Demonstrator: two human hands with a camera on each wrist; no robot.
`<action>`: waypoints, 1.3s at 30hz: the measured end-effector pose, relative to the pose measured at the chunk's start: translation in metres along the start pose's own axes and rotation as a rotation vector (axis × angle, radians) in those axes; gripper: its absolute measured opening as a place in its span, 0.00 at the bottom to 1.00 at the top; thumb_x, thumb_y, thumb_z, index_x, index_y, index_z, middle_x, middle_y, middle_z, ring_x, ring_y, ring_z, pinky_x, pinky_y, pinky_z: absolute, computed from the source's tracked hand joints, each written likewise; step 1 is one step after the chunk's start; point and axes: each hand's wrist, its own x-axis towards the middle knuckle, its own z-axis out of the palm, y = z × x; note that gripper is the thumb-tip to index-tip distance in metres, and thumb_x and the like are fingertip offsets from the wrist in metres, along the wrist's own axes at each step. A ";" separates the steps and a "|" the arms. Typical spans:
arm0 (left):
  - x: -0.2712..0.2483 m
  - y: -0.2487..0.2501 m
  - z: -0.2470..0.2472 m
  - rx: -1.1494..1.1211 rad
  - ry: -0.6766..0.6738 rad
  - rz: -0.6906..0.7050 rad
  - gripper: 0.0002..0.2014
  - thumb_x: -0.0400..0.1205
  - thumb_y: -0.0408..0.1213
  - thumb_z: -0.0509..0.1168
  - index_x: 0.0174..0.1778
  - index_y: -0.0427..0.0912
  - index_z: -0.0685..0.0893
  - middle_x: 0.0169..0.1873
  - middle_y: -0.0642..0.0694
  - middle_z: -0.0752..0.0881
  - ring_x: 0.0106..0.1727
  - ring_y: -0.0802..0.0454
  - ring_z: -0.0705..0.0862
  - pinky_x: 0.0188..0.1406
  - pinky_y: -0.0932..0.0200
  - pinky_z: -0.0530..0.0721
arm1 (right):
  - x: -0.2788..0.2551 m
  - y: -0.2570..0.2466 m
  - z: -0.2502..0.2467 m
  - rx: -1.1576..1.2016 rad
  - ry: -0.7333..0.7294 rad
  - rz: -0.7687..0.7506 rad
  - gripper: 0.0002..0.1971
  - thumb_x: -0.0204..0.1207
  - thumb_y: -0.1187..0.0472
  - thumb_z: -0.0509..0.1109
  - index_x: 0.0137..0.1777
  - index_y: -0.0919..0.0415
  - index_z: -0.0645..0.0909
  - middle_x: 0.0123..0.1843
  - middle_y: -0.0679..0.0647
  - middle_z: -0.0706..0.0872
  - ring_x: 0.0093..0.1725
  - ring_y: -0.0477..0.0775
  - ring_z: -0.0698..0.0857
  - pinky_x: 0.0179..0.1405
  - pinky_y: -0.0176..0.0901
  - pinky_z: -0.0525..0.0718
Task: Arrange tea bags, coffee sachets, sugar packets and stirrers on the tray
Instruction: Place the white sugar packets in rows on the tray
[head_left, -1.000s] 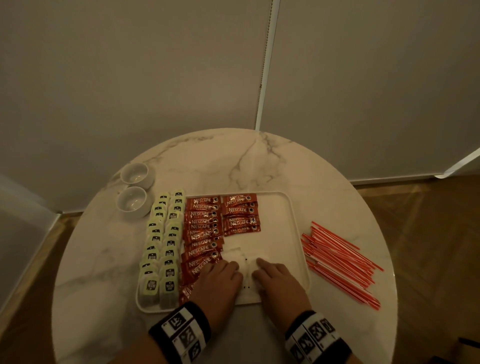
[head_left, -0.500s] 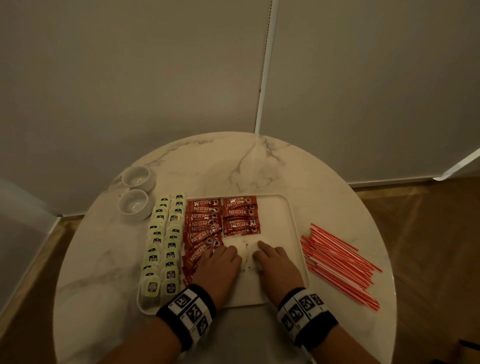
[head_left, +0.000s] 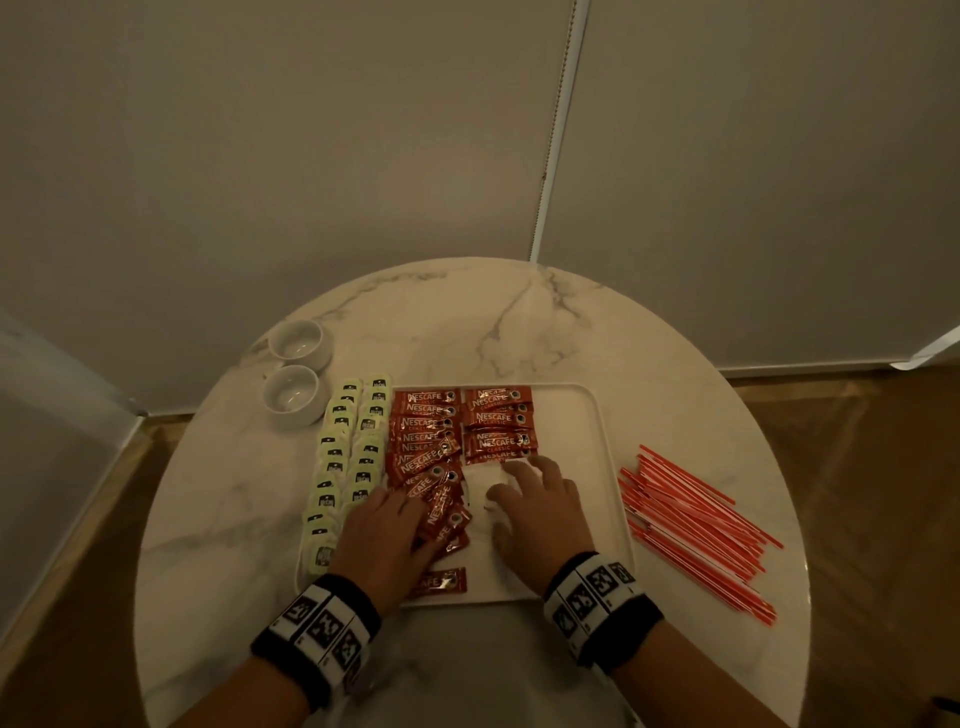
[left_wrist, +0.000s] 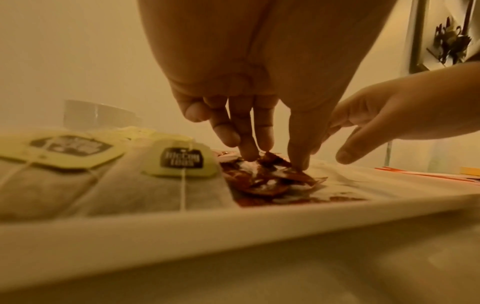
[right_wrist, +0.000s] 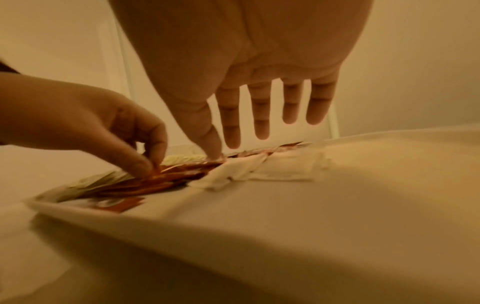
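While both hands sit low over the white tray, the left hand comes down on a messy pile of red coffee sachets. In the left wrist view its fingers are bent and close together, with their tips and the thumb tip on the red pile. I cannot tell if they pinch a sachet or only press it.

The right hand is over the white sugar packets in the middle of the tray. In the right wrist view its fingers are straight and spread apart, and only the thumb tip touches down where the white packets meet the red ones.

More red sachets lie in neat rows at the far end of the tray. One lone sachet lies by the near edge. The tea bags, with pale green tags, fill two long rows along the left side of the tray.

The red and white stirrers are off the tray, in a loose heap on the round marble table to the right. Two small white cups stand on the table just past the far left corner of the tray.
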 end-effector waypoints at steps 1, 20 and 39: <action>0.000 0.000 -0.001 -0.014 0.006 0.000 0.14 0.76 0.53 0.68 0.51 0.49 0.82 0.49 0.52 0.84 0.52 0.51 0.79 0.54 0.54 0.78 | 0.001 -0.005 0.001 -0.020 -0.024 -0.035 0.19 0.78 0.49 0.64 0.69 0.46 0.75 0.80 0.51 0.65 0.82 0.62 0.54 0.77 0.61 0.60; 0.011 -0.036 -0.019 -0.122 -0.087 -0.042 0.02 0.77 0.38 0.63 0.44 0.45 0.79 0.44 0.52 0.78 0.50 0.53 0.70 0.51 0.57 0.76 | 0.012 -0.014 -0.002 0.036 -0.022 -0.073 0.20 0.80 0.49 0.62 0.72 0.43 0.73 0.78 0.47 0.67 0.81 0.57 0.55 0.76 0.59 0.59; -0.025 -0.019 -0.004 0.122 -0.058 0.238 0.20 0.59 0.59 0.78 0.42 0.57 0.86 0.41 0.59 0.86 0.44 0.56 0.84 0.38 0.58 0.86 | 0.049 -0.036 0.004 -0.034 -0.028 -0.023 0.19 0.78 0.51 0.64 0.67 0.52 0.74 0.70 0.53 0.73 0.73 0.59 0.64 0.74 0.60 0.64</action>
